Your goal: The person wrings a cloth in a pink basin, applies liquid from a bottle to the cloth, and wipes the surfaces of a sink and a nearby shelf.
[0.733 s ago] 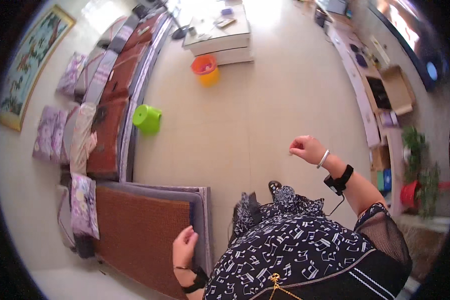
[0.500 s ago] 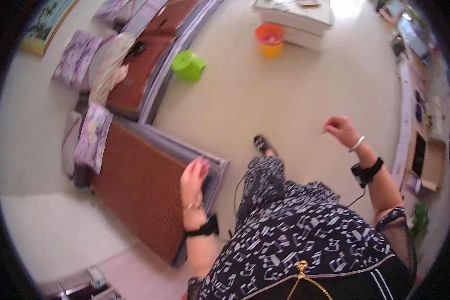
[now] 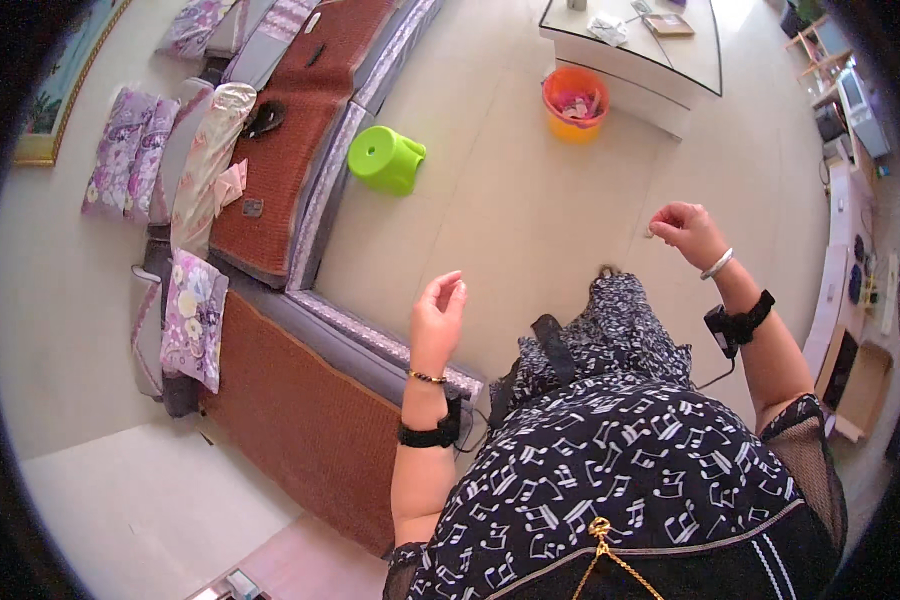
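Note:
My left hand (image 3: 437, 320) is raised in front of me beside the corner of the sofa, empty, its fingers loosely bent with the thumb apart. Over the floor to the right, my right hand (image 3: 690, 234) is closed, thumb and fingertips pressed together. Something tiny and pale shows at those fingertips, too small to name. Both hands are in the air, touching no furniture. A beaded bracelet (image 3: 427, 377) circles my left wrist and a silver bangle (image 3: 717, 263) my right; each forearm also wears a black strap.
The sofa (image 3: 300, 420) with brown covers and floral cushions runs along the left. A green stool (image 3: 388, 160) stands beside it. Ahead are an orange bucket (image 3: 575, 105) and a white table (image 3: 615, 65). Along the right wall runs a low cabinet with an open cardboard box (image 3: 863, 390).
I have moved forward, so the stool, bucket and table appear nearer. My left hand has risen and shifted right; my right hand remains raised and closed.

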The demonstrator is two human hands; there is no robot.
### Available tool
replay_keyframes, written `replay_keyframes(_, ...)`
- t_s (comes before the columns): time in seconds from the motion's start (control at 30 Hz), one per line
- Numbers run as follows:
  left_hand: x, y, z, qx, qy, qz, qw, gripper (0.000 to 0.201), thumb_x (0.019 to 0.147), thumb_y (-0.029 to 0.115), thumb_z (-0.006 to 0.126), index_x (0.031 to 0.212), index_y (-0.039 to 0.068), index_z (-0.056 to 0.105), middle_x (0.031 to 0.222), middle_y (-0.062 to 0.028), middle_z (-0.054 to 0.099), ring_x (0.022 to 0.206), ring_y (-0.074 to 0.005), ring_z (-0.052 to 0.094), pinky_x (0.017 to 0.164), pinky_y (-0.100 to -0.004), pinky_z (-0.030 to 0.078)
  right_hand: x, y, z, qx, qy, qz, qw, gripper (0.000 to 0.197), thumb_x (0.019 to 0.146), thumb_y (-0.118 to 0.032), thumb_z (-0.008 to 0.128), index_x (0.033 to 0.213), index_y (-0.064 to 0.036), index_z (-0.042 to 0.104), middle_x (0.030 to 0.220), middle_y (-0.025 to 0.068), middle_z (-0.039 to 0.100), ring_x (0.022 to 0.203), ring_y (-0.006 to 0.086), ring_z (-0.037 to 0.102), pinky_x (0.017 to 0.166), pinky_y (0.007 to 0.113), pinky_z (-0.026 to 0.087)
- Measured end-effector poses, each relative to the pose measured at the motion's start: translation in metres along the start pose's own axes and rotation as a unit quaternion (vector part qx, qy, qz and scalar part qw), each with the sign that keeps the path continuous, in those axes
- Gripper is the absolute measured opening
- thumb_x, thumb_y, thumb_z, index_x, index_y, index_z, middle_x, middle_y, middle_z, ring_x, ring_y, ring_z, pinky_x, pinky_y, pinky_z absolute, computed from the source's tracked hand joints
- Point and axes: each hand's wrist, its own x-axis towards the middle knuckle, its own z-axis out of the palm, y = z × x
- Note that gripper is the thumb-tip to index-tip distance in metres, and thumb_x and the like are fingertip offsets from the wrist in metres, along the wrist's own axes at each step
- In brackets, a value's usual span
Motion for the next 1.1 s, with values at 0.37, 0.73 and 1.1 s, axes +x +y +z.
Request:
replay_keyframes(0.37,0.098,0.056,0.001,-0.069,0.16,-0.058,0.983,0.032,0.075,-0.009,0.043,0.105,-0.004,0.053,0.101,-0.0119,0.058,0.094,-0.018,0.057,0.087,-0.0279,0.043,0.288,0.012,-0.038,0.059,-0.011,0.035,0.998,0.015,0.076,-0.016,0.063,0.078,-0.0016,0.064,0.062,-0.0011,0.057,0.051,0.0048,0.047,0.046,0.02,0.039)
replay_keyframes(0.73,0.133,0.114,0.023,-0.149,0.225,-0.212,0.939,0.025,0.083,-0.001,0.048,0.108,-0.003,0.052,0.101,-0.0099,0.057,0.094,-0.0154,0.054,0.085,-0.0264,0.042,0.456,0.051,-0.06,-0.051,-0.006,0.112,0.992,0.019,0.072,-0.016,0.061,0.086,-0.0032,0.066,0.069,0.0059,0.063,0.06,0.0117,0.057,0.056,0.026,0.046)
replay_keyframes(1.1,0.104,0.12,0.052,-0.077,0.259,-0.237,0.933,0.025,0.084,0.002,0.049,0.109,-0.002,0.052,0.101,-0.0095,0.058,0.093,-0.0134,0.054,0.083,-0.0244,0.042,0.538,0.125,-0.08,-0.164,-0.014,0.075,0.983,0.019,0.075,-0.011,0.052,0.088,-0.0066,0.066,0.076,0.0105,0.062,0.073,0.0195,0.06,0.066,0.028,0.047)
